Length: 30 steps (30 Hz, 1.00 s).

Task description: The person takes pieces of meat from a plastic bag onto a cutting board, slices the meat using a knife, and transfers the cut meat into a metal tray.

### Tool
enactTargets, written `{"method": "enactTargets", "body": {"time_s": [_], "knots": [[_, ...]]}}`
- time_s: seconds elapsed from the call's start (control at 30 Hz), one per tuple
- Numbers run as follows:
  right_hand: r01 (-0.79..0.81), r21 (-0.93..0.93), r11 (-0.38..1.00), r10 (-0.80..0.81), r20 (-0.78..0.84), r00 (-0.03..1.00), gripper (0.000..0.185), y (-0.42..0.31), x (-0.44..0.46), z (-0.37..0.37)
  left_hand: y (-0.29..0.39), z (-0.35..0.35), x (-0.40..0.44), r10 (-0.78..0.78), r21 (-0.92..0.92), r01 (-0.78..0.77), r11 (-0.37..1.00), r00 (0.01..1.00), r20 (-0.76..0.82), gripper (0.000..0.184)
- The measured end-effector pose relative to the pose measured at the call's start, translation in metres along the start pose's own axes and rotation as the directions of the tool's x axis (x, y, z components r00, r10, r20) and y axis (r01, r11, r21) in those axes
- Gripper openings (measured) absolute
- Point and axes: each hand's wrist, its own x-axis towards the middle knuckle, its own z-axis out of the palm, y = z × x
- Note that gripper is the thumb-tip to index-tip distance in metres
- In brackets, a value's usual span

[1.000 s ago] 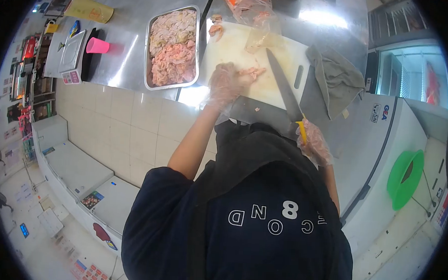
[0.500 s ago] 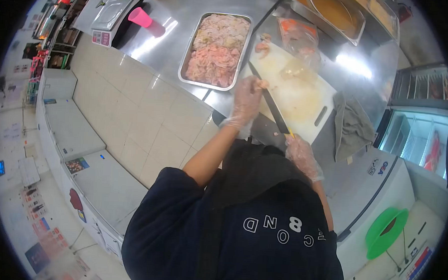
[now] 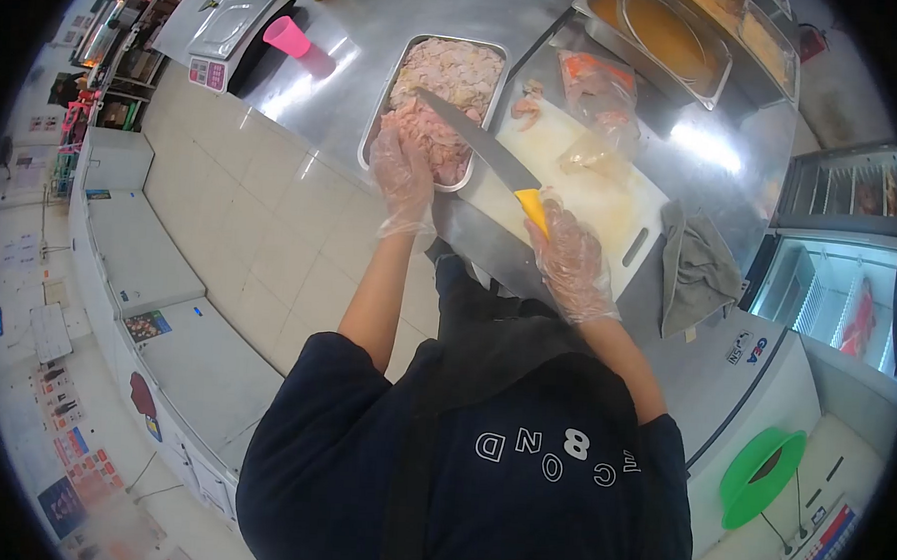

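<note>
Knife (image 3: 489, 149): in your right hand (image 3: 573, 255), blade angled out over the tray (image 3: 500, 82), tip above the meat; can't tell if the steel touches any. Reads as long and stiff, probably not heavy. Take it by the yellow handle (image 3: 533, 212) only, well back from the edge; thin clear gloves on wet stuff likely make it slick.

Right grip: closed around the handle, fingers wrapped, no gap visible.

Left hand (image 3: 403, 173): at the tray's near-left corner, fingers laid on the pink meat (image 3: 446, 155). Partly curled from what shows; fingertips blend into the pile, so can't tell if you have a piece pinched.

Meat should be soft, floppy, slippery; scoop or pinch it loosely. Full tray is likely heavy; lift by opposite rims.

Tray sits by the counter's (image 3: 364, 31) near edge, left of the cutting board (image 3: 617, 212). Small scraps (image 3: 525, 105) on the board's far-left corner, plastic bag (image 3: 597, 86) over its far edge, grey cloth (image 3: 701, 266) beside its right end.
</note>
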Motion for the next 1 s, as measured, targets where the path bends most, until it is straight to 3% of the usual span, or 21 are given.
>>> {"method": "enactTargets", "body": {"time_s": [0.03, 0.07, 0.13, 0.2, 0.27, 0.33, 0.47, 0.53, 0.57, 0.67, 0.73, 1.0], "knots": [[-0.096, 0.128, 0.987, 0.089, 0.057, 0.994, 0.037, 0.000, 0.003, -0.006, 0.005, 0.005, 0.001, 0.074, 0.003, -0.074, 0.997, 0.997, -0.035, 0.031], [-0.104, 0.118, 0.988, 0.099, 0.049, 0.994, 0.037, 0.000, 0.002, -0.017, 0.010, 0.011, 0.002, 0.080, -0.011, -0.080, 0.997, 0.996, -0.030, 0.031], [-0.462, 0.247, 0.852, 0.411, 0.231, 0.882, 0.038, -0.005, -0.012, -0.045, 0.027, 0.025, 0.001, 0.274, -0.062, -0.275, 0.959, 0.961, -0.016, 0.027], [-0.488, 0.216, 0.846, 0.460, 0.168, 0.872, 0.035, 0.009, -0.038, -0.055, 0.052, 0.048, -0.003, 0.316, -0.057, -0.312, 0.948, 0.946, 0.074, 0.025], [-0.511, 0.189, 0.838, 0.501, 0.101, 0.859, 0.033, 0.022, -0.064, -0.062, 0.080, 0.080, -0.007, 0.376, -0.182, -0.331, 0.926, 0.854, 0.360, 0.025], [-0.557, 0.347, 0.755, 0.585, 0.027, 0.810, 0.027, 0.030, -0.086, -0.069, 0.081, 0.148, -0.024, 0.541, -0.459, -0.346, 0.818, 0.732, 0.413, 0.028], [-0.623, 0.338, 0.705, 0.680, -0.073, 0.730, 0.026, 0.039, -0.123, -0.067, 0.118, 0.253, -0.026, 0.610, -0.445, -0.428, 0.787, 0.649, 0.455, 0.026], [-0.668, 0.366, 0.647, 0.733, -0.058, 0.678, 0.027, 0.038, -0.131, -0.063, 0.120, 0.306, -0.022, 0.404, -0.162, -0.370, 0.915, 0.831, 0.382, 0.028], [-0.690, 0.377, 0.618, 0.759, -0.061, 0.648, 0.027, 0.036, -0.134, -0.062, 0.122, 0.313, -0.016, 0.357, -0.110, -0.343, 0.933, 0.840, 0.408, 0.029], [-0.710, 0.385, 0.590, 0.793, -0.109, 0.600, 0.029, 0.050, -0.153, -0.041, 0.137, 0.303, -0.001, 0.315, -0.038, -0.344, 0.938, 0.803, 0.506, 0.036], [-0.679, 0.541, 0.496, 0.836, -0.087, 0.541, 0.030, 0.052, -0.156, -0.036, 0.148, 0.290, 0.006, 0.304, 0.007, -0.371, 0.929, 0.770, 0.561, 0.040], [-0.674, 0.560, 0.481, 0.835, -0.061, 0.546, 0.031, 0.054, -0.151, -0.036, 0.183, 0.241, 0.014, 0.283, 0.142, -0.531, 0.836, 0.638, 0.716, 0.059]]}}
